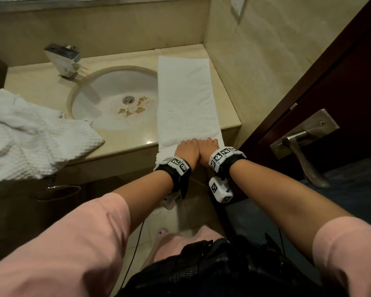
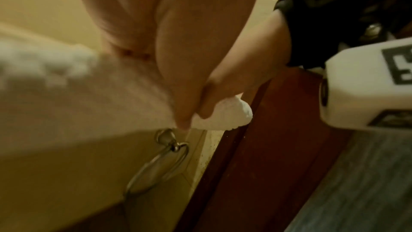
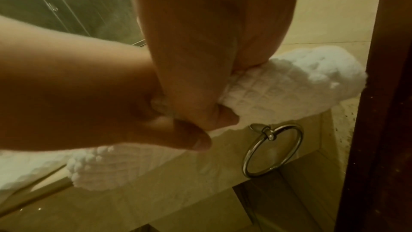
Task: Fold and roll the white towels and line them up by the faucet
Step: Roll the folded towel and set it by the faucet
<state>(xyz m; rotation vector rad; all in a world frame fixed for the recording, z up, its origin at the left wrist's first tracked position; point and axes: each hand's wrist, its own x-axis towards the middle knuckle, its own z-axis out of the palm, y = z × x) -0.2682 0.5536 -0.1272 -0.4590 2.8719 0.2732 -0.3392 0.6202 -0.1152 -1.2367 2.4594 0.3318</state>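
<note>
While both hands worked at the near edge, the scene read as follows, largest thing first.

Table: the beige stone table (image 1: pixel 41 82) carried a sunken basin (image 1: pixel 114 97) with a square chrome faucet (image 1: pixel 62 61) behind it on the left.

Loose towels: a crumpled heap of white towels (image 1: pixel 30 133) lay on the table's left end, not yet folded, its near part hanging over the front edge.

Folded towel: the folded white towel (image 1: pixel 184 99) lay as a long strip on the right of the basin, its left edge just over the basin rim. Its long axis ran from the back wall toward the person, with the far end near the wall and the near end draped over the table's front edge.

Left hand: the left hand (image 1: pixel 187 150) had its grip clamped on the towel's near end, fingers curled over the top and thumb (image 3: pixel 196 140) beneath.

Right hand: the right hand (image 1: pixel 209 148), touching the left, was likewise clamped on the same end, thumb (image 2: pixel 207 103) tucked under the first turn of cloth.

Towel ring: a chrome towel ring (image 3: pixel 273 149) hung on the cabinet front just below the hands.

Judged step: starting the roll from the near end.

Risks: with both hands bunched at the middle, the outer corners could lag, so the roll might come out loose or cone-shaped. Rolling off-axis would probably push the strip's left edge farther into the stained basin. The overhanging end could also slip down if the hold eased.
</note>
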